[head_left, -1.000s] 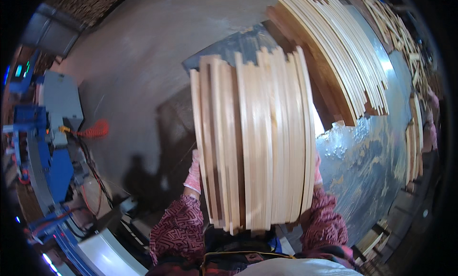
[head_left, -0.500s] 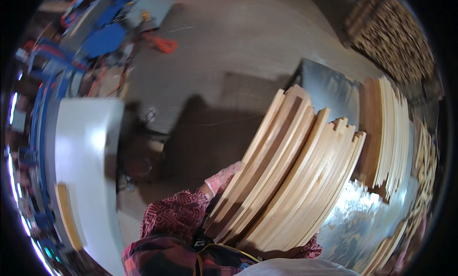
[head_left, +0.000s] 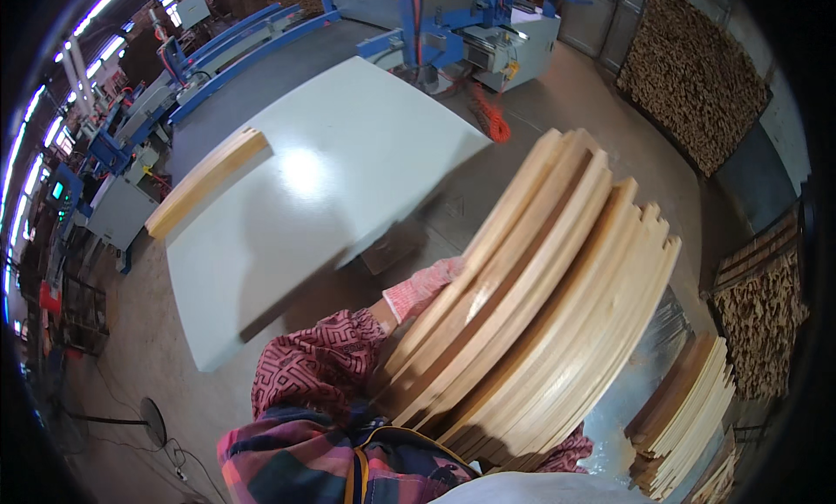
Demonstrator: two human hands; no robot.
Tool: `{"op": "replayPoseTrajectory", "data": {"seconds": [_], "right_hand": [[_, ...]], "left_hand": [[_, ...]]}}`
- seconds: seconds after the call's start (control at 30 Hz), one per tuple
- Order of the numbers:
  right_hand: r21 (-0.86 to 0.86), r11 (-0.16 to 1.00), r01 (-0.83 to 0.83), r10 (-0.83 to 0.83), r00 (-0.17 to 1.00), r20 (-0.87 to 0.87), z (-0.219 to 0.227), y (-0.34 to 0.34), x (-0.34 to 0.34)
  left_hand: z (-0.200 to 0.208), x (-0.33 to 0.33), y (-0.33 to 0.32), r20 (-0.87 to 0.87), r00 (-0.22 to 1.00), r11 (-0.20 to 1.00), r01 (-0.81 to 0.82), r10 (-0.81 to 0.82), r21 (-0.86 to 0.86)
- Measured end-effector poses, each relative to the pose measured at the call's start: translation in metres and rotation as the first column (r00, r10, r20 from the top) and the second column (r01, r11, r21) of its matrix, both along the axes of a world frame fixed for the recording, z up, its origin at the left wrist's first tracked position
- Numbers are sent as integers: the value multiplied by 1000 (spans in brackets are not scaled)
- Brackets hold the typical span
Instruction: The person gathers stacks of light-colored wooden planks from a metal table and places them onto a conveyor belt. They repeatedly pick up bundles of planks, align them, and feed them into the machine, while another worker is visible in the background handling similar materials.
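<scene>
Against my front I carry a bundle of long, curved, pale wooden strips [head_left: 540,330], stacked side by side and tilted. My left hand [head_left: 431,284], in a pink-and-white knit glove, presses on the bundle's left side with its fingers around the edge. On the far side only my patterned right sleeve [head_left: 570,450] shows; the bundle hides my right hand. Ahead to the left stands a pale grey-white table [head_left: 348,147]. A small stack of curved wooden strips [head_left: 209,180] lies along its left edge.
At the right, more curved strips [head_left: 684,417] lie on a shiny metal surface [head_left: 640,351]. Blue-framed machines [head_left: 435,42] stand beyond the table, with an orange coiled hose [head_left: 492,116] hanging near its far corner. Wood piles [head_left: 688,77] line the right wall. A round-based stand [head_left: 153,421] with cables is at lower left.
My body has turned left with the bundle still in my arms. The white table has come round in front of me, and the metal surface has slid toward the lower right.
</scene>
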State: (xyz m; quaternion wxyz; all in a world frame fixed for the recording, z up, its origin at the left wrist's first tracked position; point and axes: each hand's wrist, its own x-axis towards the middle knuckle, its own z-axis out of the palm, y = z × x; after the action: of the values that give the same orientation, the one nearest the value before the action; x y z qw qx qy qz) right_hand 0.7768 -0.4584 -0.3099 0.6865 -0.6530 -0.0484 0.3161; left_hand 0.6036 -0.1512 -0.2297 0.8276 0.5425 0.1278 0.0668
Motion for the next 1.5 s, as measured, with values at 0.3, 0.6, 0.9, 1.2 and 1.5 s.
{"op": "replayPoseTrajectory", "data": {"seconds": [0.3,0.6,0.9,1.2,1.5], "right_hand": [[172,984,-48,42,998,36,17,-35,-59],[194,980,-40,43,999,-11,62,85,-217],[90,992,86,-86,996,-12,71,133,-285],[11,974,225,-224,974,-39,77,132,-253],[18,965,262,-260,963,-67,90,155,-246]], "left_hand": [[-54,-137,-77,308,902,817,-413,304,402],[-17,-307,69,27,755,457,-425,655,782],[80,-317,158,-59,850,-316,258,523,913],[82,-333,263,-506,654,293,415,562,862],[45,-344,239,-347,869,627,56,353,777]]}}
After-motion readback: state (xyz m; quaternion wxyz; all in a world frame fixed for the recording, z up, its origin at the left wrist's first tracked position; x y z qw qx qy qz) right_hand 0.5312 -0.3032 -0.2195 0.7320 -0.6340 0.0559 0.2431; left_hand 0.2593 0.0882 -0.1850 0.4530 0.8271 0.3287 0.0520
